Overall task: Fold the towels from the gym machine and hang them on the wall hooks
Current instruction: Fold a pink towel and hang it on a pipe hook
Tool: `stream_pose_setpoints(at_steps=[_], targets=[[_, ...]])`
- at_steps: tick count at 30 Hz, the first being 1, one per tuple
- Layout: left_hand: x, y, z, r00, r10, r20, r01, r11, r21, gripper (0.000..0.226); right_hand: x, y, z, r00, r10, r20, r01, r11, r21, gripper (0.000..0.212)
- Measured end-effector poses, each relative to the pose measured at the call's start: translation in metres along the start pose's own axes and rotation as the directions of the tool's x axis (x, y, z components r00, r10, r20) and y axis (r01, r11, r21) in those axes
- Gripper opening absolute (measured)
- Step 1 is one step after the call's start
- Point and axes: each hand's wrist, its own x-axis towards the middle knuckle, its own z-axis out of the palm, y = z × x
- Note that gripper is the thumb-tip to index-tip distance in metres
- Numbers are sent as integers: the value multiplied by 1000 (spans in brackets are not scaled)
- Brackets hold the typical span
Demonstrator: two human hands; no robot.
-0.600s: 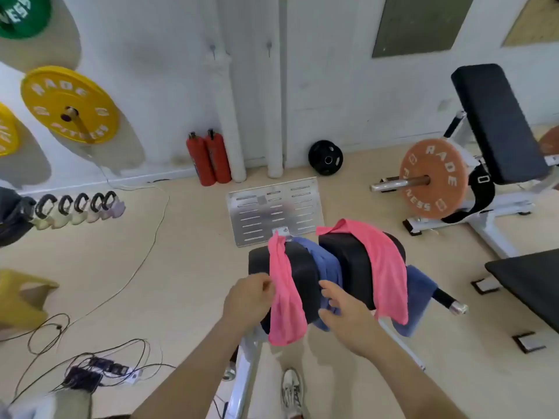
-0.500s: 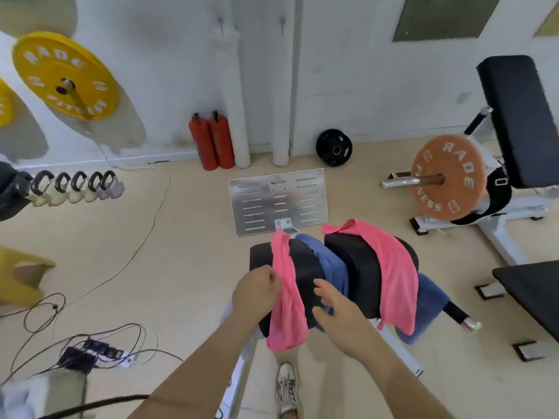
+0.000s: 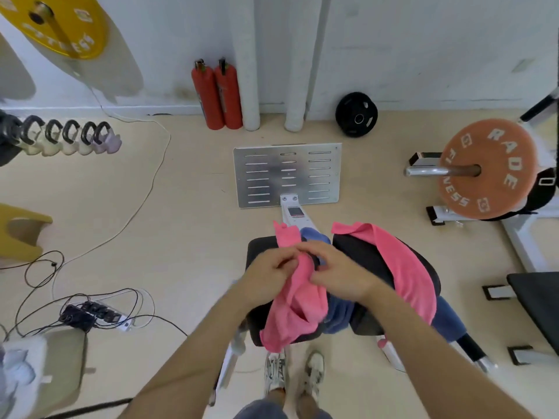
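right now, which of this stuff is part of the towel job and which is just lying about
For the job:
left hand and right hand, both pinching the bunched pink towel
draped pink towel
middle blue towel
right blue towel
machine pads

Just lying about:
fire extinguishers
orange weight plate
black weight plate
power strip

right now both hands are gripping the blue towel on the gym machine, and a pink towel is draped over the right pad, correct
Not quite, the colour is wrong. In the head view the left hand and right hand grip a pink towel on the gym machine, not the blue towel beside it. The other pink towel is draped over the right pad, as you said.
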Motion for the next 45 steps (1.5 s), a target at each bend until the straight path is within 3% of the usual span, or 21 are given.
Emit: stream_pose_setpoints(at_steps=[4, 8, 11, 13, 17, 20, 22, 24, 26, 28, 30, 33, 36, 38, 40, 42, 43, 45], targets=[[-11, 70, -39, 990, 87, 111, -57, 967, -247, 23, 4, -45, -65, 928, -65, 368, 1, 985, 172, 31], [-20, 111, -64, 970, 133, 203, -39, 911, -411, 13, 4, -77, -108, 851, -201, 486, 7, 929, 371, 17], [-19, 131, -73, 980, 109, 166, -48, 941, -336, 25, 5, -88, -130, 860, -212, 463, -41, 877, 479, 5], [-12, 137, -76, 998, 62, 4, -61, 989, -133, 33, 6, -89, -142, 877, -199, 438, -6, 906, 423, 7], [1, 140, -81, 944, 138, -299, -61, 966, 253, 24, 6, -85, -162, 957, -128, 258, 127, 992, 23, 16], [2, 143, -84, 880, 183, -438, -17, 934, 358, 20, 1, -79, -174, 985, -135, 108, 150, 978, -144, 14], [1, 144, -86, 843, 158, -515, 26, 943, 332, 19, -4, -71, -183, 990, -132, 52, 138, 983, -122, 12], [2, 140, -91, 830, 73, -553, 67, 971, 230, 16, -10, -61, -192, 995, -85, 46, 82, 994, 73, 12], [2, 133, -99, 869, -96, -484, 128, 991, 33, 18, -12, -52, -195, 997, -3, 80, -28, 925, 378, 13], [-1, 123, -110, 939, -175, -297, 175, 984, -26, 16, -8, -44, -192, 998, 58, 30, -65, 832, 550, 17], [-7, 111, -122, 977, -174, -125, 173, 985, -15, 27, -2, -38, -186, 989, 110, -99, -50, 878, 476, 22], [-18, 100, -138, 987, -157, -36, 157, 988, 8, 33, 0, -32, -178, 933, 106, -344, -47, 983, 176, 28], [-24, 89, -151, 980, -113, -165, 118, 993, 22, 9, 1, -27, -176, 826, 138, -547, -96, 990, 104, 13], [-19, 79, -157, 918, -43, -395, 96, 988, 117, 15, 1, -27, -171, 733, 147, -664, -134, 988, 71, 2], [-12, 69, -159, 772, 23, -636, 126, 974, 189, 19, -1, -29, -164, 655, 152, -741, -174, 984, 48, 5], [-9, 63, -157, 589, -27, -808, 121, 991, 56, 12, -5, -29, -155, 618, 193, -762, -205, 976, 81, 16], [-8, 59, -154, 539, -92, -837, 71, 995, -64, 11, -7, -28, -149, 620, 237, -748, -222, 967, 122, 17], [-6, 53, -140, 556, -228, -799, 25, 966, -259, 17, -14, -24, -131, 673, 389, -629, -267, 921, 284, 15]])
